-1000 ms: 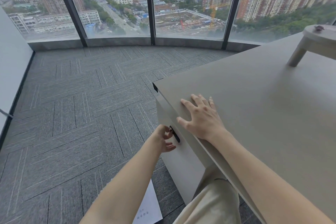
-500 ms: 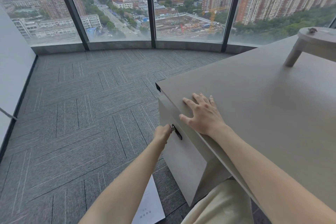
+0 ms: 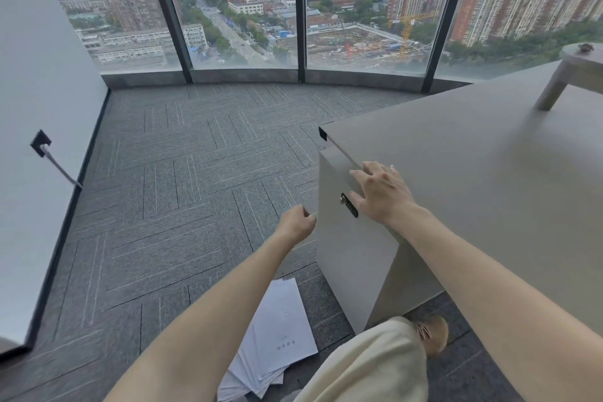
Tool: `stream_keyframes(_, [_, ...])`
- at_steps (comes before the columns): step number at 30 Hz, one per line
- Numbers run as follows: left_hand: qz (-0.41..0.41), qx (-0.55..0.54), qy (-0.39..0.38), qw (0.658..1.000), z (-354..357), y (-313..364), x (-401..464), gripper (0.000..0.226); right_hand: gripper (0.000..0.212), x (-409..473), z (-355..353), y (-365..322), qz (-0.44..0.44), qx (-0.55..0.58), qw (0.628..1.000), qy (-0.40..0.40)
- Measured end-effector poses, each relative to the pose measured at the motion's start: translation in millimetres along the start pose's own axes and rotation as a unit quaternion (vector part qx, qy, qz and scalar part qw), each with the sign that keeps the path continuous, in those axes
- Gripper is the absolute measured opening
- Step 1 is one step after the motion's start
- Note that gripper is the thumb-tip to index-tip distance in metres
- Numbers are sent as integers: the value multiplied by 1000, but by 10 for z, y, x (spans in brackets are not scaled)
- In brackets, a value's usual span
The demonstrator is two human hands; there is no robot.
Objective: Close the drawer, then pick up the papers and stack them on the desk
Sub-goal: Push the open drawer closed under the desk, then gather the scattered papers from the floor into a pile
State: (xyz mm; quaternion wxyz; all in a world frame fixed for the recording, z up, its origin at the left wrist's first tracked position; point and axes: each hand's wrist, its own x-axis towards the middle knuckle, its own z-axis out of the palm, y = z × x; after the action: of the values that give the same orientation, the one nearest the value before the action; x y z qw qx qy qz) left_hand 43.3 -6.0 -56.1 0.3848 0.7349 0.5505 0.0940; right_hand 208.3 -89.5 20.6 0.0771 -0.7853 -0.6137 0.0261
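Right grip (image 3: 383, 194) flat on desk (image 3: 473, 173) — carpet (image 3: 182, 199) below.

A flat-fronted beige drawer (image 3: 352, 238) with a small black lock sits flush under the matte beige desk (image 3: 473, 179), while fanned white printed papers (image 3: 277, 336) lie on the grey carpet just beside its base.

carpet (image 3: 182, 192): open left of drawer (image 3: 352, 238) | papers (image 3: 277, 336): uncovered, leg (image 3: 368, 365) just beside
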Motion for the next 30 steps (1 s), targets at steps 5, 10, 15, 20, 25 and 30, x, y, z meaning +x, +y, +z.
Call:
stream_keyframes(5, [12, 18, 10, 1000, -317, -242, -468, 25, 43, -397, 22, -323, -4, 30, 1000, 7])
stream_keyframes(10, [28, 1, 28, 999, -650, -330, -824, 13, 45, -782, 10, -626, 10, 62, 998, -15])
stream_keyframes(15, [52, -30, 66, 996, -906, -417, -1048, 19, 49, -945, 75, -888, 14, 96, 993, -71])
stream_keyframes(20, [18, -54, 68, 996, -924, -693, -1137, 14, 53, -871, 251, -1131, 3, 101, 987, -126])
stream_keyframes(25, [-59, -77, 60, 993, -808, -1226, -978, 11, 56, -534, 704, -1378, -25, 89, 972, -215])
stream_keyframes(30, [-157, -119, 55, 979, -711, -1915, -696, 9, 56, -66, 1369, -1631, -34, 88, 951, -295])
